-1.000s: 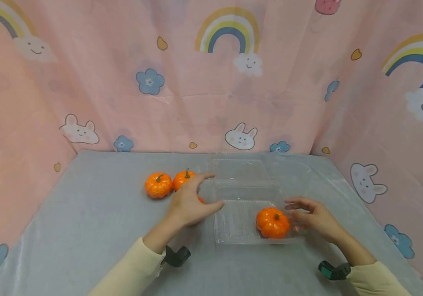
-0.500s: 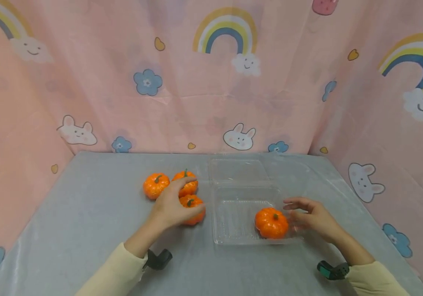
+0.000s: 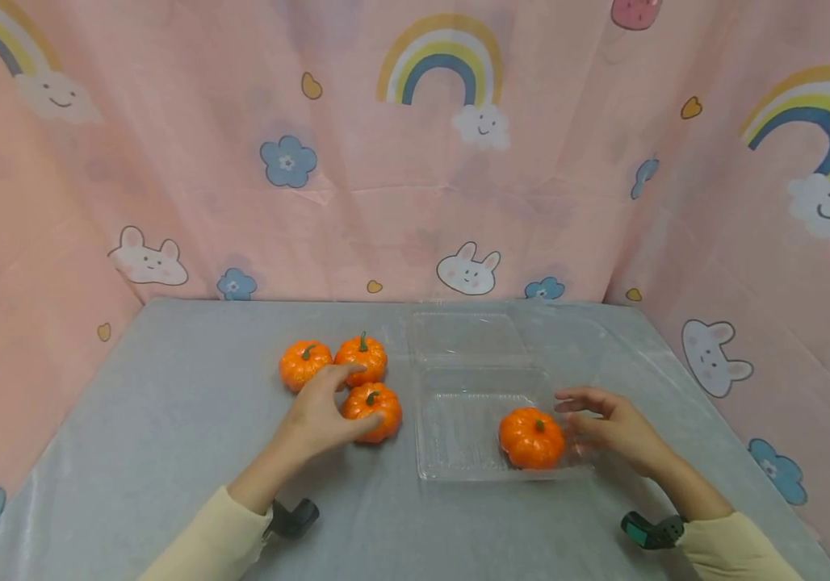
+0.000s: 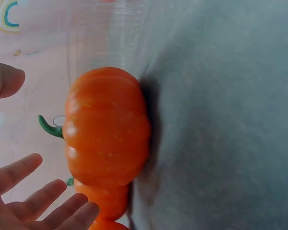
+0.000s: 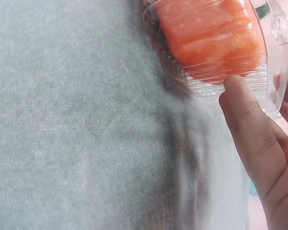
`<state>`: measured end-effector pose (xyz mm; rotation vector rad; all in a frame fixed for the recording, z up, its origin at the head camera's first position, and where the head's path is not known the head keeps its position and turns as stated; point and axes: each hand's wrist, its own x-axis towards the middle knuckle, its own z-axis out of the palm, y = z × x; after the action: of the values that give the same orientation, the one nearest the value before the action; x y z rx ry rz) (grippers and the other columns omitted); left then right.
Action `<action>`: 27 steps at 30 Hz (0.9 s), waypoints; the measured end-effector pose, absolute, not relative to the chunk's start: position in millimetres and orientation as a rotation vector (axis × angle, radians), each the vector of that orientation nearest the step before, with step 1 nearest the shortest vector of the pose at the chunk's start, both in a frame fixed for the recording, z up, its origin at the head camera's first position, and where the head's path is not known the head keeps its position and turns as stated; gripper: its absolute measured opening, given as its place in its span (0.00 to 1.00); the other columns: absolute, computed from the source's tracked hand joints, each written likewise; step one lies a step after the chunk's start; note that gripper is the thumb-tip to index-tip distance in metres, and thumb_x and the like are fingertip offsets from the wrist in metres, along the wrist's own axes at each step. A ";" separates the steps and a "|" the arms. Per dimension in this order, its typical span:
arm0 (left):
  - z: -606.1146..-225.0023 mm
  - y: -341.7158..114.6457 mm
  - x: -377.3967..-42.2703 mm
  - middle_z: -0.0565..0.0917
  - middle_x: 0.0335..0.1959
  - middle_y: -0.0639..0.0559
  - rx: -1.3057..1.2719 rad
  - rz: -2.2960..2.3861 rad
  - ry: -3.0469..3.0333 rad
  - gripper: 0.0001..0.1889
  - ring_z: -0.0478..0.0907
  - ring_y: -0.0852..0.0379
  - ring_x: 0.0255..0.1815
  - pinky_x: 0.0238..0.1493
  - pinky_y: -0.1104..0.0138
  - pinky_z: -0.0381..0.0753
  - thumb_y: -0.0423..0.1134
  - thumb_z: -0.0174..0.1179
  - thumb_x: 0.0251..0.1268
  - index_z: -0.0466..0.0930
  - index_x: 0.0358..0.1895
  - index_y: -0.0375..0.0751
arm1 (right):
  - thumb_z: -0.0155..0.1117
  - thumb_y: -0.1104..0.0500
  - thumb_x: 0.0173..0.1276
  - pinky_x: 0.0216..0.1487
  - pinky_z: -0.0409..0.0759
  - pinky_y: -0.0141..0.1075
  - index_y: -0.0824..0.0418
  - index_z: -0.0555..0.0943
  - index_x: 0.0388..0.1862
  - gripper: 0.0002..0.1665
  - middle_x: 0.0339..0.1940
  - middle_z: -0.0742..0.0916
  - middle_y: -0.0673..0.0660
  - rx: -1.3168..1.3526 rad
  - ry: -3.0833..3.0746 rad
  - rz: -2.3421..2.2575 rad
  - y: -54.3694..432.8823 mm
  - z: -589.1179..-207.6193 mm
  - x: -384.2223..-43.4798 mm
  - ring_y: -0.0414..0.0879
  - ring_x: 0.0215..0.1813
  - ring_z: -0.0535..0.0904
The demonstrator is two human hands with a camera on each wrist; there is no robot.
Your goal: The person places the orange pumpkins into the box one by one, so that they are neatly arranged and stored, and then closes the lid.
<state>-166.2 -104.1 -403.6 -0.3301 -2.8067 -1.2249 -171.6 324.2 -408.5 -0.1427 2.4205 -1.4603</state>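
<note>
My left hand (image 3: 313, 424) is spread beside the nearest of three small orange pumpkins (image 3: 379, 410) on the cloth. In the left wrist view this pumpkin (image 4: 108, 127) shows its green curved stem, with a gap between it and the fingers. The other two pumpkins (image 3: 304, 365) (image 3: 362, 359) sit just behind. To the right lies a clear plastic clamshell box (image 3: 459, 436), lid folded back. One pumpkin (image 3: 533, 438) rests in its front right corner. My right hand (image 3: 622, 428) is at the box's right side, its straight thumb (image 5: 242, 100) against the ribbed outer wall.
The box's clear lid (image 3: 469, 337) lies flat behind it. Grey cloth (image 3: 168, 452) covers the table. A pink patterned curtain (image 3: 357, 226) encloses the back and both sides.
My left hand has moved left and back from the box's edge to the nearest pumpkin, uncovering the pumpkins behind. My right hand and the box have stayed in place.
</note>
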 end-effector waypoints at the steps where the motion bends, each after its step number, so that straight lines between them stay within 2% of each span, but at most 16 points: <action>1: -404.9 -104.7 -166.5 0.79 0.55 0.46 -0.323 -1.209 -2.818 0.35 0.75 0.46 0.52 0.54 0.54 0.77 0.50 0.72 0.44 0.74 0.60 0.44 | 0.60 0.56 0.70 0.40 0.86 0.42 0.65 0.69 0.67 0.29 0.62 0.76 0.73 -0.144 2.420 -1.459 324.1 -408.3 -171.5 0.50 0.45 0.85; 8: -412.2 -108.1 -168.9 0.79 0.51 0.45 -0.292 -1.195 -2.843 0.33 0.75 0.47 0.49 0.49 0.57 0.77 0.48 0.72 0.42 0.76 0.57 0.44 | 0.60 0.55 0.70 0.40 0.86 0.42 0.65 0.69 0.67 0.30 0.62 0.76 0.73 -0.152 2.419 -1.451 324.1 -407.5 -171.3 0.49 0.45 0.85; 17: -420.8 -110.4 -170.2 0.80 0.56 0.49 -0.281 -1.278 -2.834 0.32 0.78 0.49 0.50 0.53 0.55 0.79 0.45 0.73 0.43 0.76 0.58 0.46 | 0.61 0.54 0.69 0.40 0.86 0.41 0.64 0.69 0.67 0.30 0.62 0.76 0.72 -0.140 2.436 -1.433 323.2 -406.8 -171.4 0.50 0.46 0.85; 27: -427.4 -111.0 -170.2 0.80 0.55 0.49 -0.296 -1.374 -2.794 0.30 0.81 0.50 0.49 0.52 0.56 0.81 0.40 0.73 0.43 0.77 0.55 0.45 | 0.61 0.54 0.69 0.40 0.86 0.41 0.65 0.69 0.66 0.30 0.61 0.77 0.73 -0.154 2.449 -1.425 322.7 -406.3 -171.1 0.49 0.45 0.85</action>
<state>-170.2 -111.0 -427.4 -0.2958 -2.7937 -1.3737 -171.1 322.7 -406.3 -0.1541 2.4485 -1.4251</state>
